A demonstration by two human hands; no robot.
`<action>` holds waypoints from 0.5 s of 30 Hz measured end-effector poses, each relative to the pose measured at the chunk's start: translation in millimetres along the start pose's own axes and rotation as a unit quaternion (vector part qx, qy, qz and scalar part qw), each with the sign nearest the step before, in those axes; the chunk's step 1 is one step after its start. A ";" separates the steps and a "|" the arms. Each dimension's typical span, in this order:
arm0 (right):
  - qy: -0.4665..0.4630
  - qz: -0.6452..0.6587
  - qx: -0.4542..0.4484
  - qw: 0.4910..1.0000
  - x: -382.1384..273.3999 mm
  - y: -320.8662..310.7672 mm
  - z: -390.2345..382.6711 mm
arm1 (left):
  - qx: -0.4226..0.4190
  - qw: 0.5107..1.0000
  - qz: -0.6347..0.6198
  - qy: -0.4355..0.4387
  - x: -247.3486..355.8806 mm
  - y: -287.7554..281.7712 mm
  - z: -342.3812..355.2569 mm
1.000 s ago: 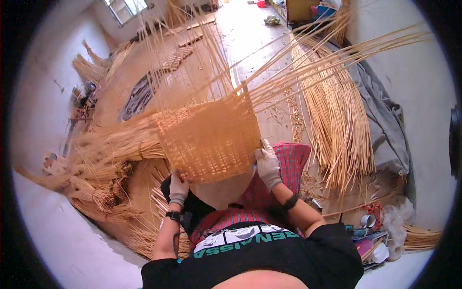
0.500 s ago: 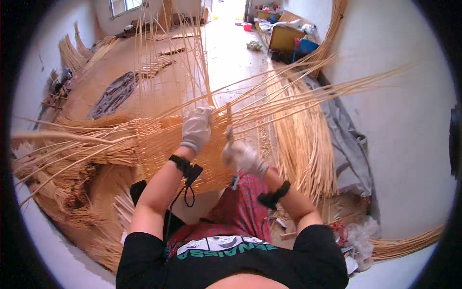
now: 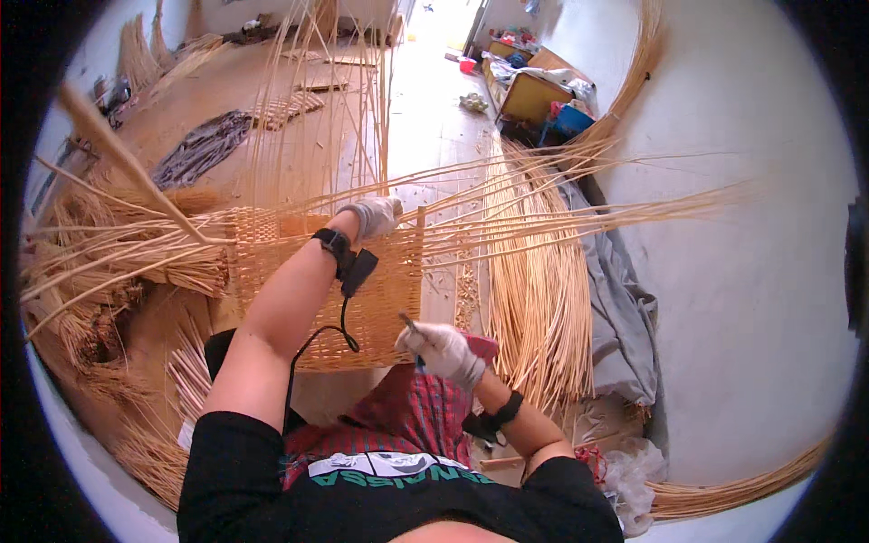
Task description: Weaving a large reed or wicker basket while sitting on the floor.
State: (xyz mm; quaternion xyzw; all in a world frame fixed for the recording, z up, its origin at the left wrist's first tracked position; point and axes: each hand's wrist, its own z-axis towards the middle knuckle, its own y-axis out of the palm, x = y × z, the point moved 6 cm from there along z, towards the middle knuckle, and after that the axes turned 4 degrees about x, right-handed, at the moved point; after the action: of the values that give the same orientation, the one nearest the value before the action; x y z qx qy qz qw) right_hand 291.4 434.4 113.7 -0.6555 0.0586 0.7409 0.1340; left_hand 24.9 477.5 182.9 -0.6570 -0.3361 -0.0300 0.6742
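Note:
A woven panel of pale cane [image 3: 281,299], long loose strands fanning from its sides and top, stands upright before me over my lap, draped in red checked cloth [image 3: 421,403]. My left hand [image 3: 376,217], in a pale glove, is closed on the top edge of the weave near its right corner; its fingertips are partly hidden. My right hand [image 3: 436,351], gloved too, grips a small narrow tool [image 3: 407,321] with a metal-looking tip and blue lower part, just beside the panel's lower right. A black strapped device with a cord [image 3: 358,271] is on my left wrist.
Long cane bundles lie at right [image 3: 534,281] on grey cloth [image 3: 615,326] by a white wall. More bundles [image 3: 118,335] pile at left. A grey heap [image 3: 199,145], wooden pieces, a cluttered yellow bench [image 3: 534,95] and a red basin [image 3: 467,64] are farther back.
My left hand moved from the panel's lower left corner to its top edge. My right hand lifted off the right edge and now holds the tool lower down. The view has shifted.

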 end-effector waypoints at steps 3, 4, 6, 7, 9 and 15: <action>-0.077 -0.075 0.035 0.994 -52.2 -25.3 39.2 | -0.056 0.995 0.063 0.045 0.6 -1.6 7.2; -0.153 -0.243 0.046 0.957 -80.9 -35.9 52.1 | -0.054 0.996 0.061 0.042 -1.5 0.2 8.6; -0.269 -0.434 0.103 0.854 -98.7 -66.7 81.3 | -0.038 0.994 0.064 0.074 3.1 3.1 12.7; -0.210 -0.432 0.128 0.867 -108.5 -76.8 96.8 | -0.016 0.998 0.025 0.054 -9.3 7.9 14.2; -0.089 -0.432 0.160 0.883 -126.9 -94.1 120.1 | 0.002 0.999 -0.030 0.019 -6.0 13.7 12.0; -0.150 -0.723 0.094 0.668 -108.3 -118.6 184.0 | 0.138 0.977 -0.159 0.023 -15.4 25.4 17.7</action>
State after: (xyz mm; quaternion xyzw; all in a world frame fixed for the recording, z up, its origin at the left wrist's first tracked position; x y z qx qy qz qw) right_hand 159.5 583.1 255.7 -0.3565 -0.3855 0.4908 0.6953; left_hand 17.9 490.8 151.8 -0.4946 -0.4216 -0.1055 0.7526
